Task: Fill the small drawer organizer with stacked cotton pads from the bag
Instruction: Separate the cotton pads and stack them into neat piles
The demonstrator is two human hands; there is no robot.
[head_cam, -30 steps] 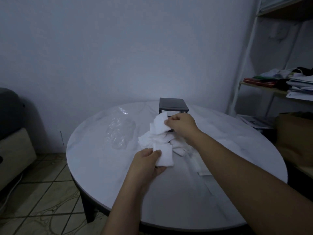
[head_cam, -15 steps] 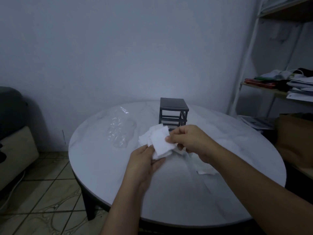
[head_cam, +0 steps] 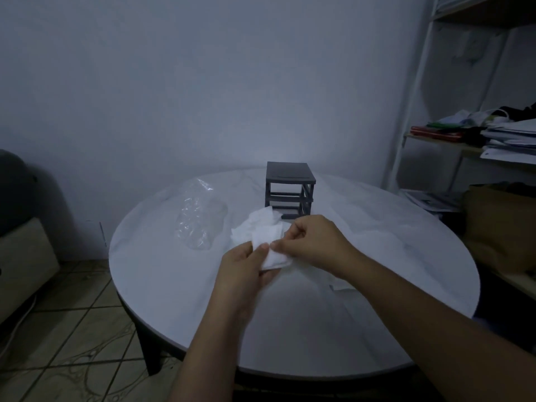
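In front of organizer (head_cam: 290,190) we grip pad stack (head_cam: 275,258): left hand (head_cam: 246,268) cradles, right hand (head_cam: 313,242) pinches edge, likely squaring for drawer fit.

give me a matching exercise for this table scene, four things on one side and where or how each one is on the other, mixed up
Things:
1. drawer organizer
2. plastic bag
3. held stack of cotton pads
4. loose cotton pads

Places or states:
A. pinched between the left hand and the right hand
B. clear and crumpled, lying on the left part of the table
C. dark grey, standing upright at the far side of the table
D. heaped white on the table, just in front of the dark frame

Pairs: 1-C, 2-B, 3-A, 4-D
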